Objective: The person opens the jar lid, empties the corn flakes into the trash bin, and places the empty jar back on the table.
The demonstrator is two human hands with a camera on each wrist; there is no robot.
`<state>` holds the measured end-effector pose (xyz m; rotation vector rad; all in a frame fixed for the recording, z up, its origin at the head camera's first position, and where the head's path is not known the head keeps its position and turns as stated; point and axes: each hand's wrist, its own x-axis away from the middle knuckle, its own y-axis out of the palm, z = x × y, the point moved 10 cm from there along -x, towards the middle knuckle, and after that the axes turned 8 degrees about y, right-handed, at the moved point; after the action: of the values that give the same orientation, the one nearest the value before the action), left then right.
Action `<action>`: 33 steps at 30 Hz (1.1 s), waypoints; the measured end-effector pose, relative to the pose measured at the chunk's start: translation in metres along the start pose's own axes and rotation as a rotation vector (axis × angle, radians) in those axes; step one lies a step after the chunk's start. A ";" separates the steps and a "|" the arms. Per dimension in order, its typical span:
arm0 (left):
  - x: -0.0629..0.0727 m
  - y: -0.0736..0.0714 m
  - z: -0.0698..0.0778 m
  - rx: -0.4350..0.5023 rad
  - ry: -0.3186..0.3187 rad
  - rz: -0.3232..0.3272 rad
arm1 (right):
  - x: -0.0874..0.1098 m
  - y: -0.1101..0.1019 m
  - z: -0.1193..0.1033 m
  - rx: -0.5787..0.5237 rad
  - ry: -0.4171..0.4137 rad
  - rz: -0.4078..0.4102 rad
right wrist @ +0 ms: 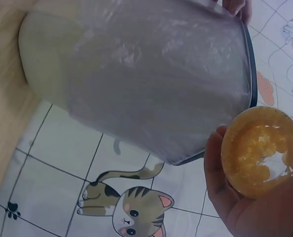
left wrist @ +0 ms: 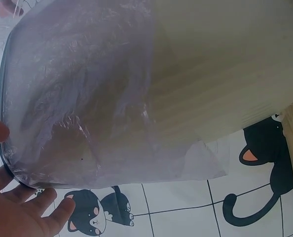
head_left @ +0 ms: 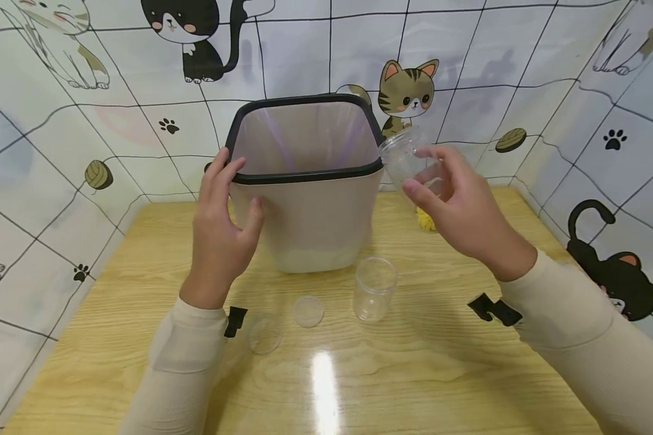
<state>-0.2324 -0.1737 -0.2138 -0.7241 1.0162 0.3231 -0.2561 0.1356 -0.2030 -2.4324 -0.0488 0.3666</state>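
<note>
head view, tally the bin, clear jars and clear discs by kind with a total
Bin: 1
Clear jars: 2 (one jar held in the right hand, another jar on the table)
Clear discs: 2 (one disc and another disc, both lying on the table)
Total: 5

The person's left sleeve and right sleeve are long, cream-coloured and finely ribbed, each ending at the wrist, with a curved crease a little further up. A small black tab sticks out beside the left cuff, and beside the right cuff a black piece spreads into angular lobes, rather like a bow. The left hand and right hand are bare.
</note>
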 end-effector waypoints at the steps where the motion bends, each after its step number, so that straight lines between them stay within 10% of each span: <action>1: 0.001 -0.001 0.000 -0.002 0.002 -0.002 | -0.004 -0.002 -0.003 0.011 -0.001 0.006; 33: 0.002 0.000 0.001 -0.030 0.005 0.026 | -0.096 0.006 -0.058 0.480 -0.150 -0.024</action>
<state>-0.2313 -0.1731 -0.2154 -0.7399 1.0283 0.3594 -0.3328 0.0828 -0.1400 -1.9276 -0.0486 0.4880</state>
